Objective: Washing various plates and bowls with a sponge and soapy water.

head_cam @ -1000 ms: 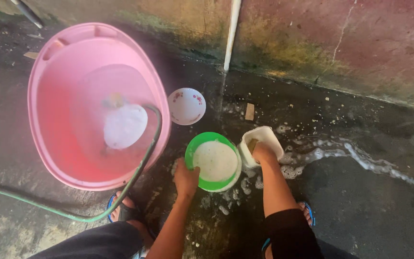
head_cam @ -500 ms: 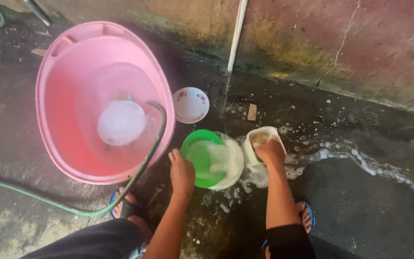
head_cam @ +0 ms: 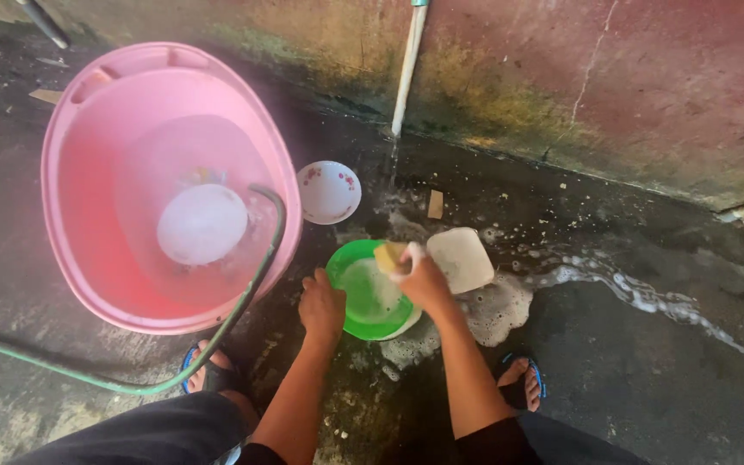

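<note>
Right hand (head_cam: pixel 422 280): closed on a yellow sponge (head_cam: pixel 388 256), sudsy, held over the green bowl's far rim.
Left hand (head_cam: pixel 321 306): fingers curled on the near-left rim of the green bowl, gripping it.
Green bowl (head_cam: pixel 363 297): round, bright green plastic, wet and soapy inside; sits on the floor between the two hands, a white dish edge showing under its right side.
White container (head_cam: pixel 461 258): squarish, pale, just beside the bowl on the right, touching foam.
Small bowl (head_cam: pixel 329 191): white with red flower marks, on the floor between the pink tub and the pipe.
Pink tub (head_cam: pixel 88 129): large, oval, holding water and a round white plate (head_cam: pixel 202 224); a green hose (head_cam: pixel 243 301) runs over its rim.
Floor (head_cam: pixel 647 379): dark wet concrete, foam and a soapy trickle running right.
Wall (head_cam: pixel 604 77): stained reddish and mossy, a white pipe (head_cam: pixel 406 60) running down it.
Feet: in blue sandals (head_cam: pixel 518 379) on either side.
</note>
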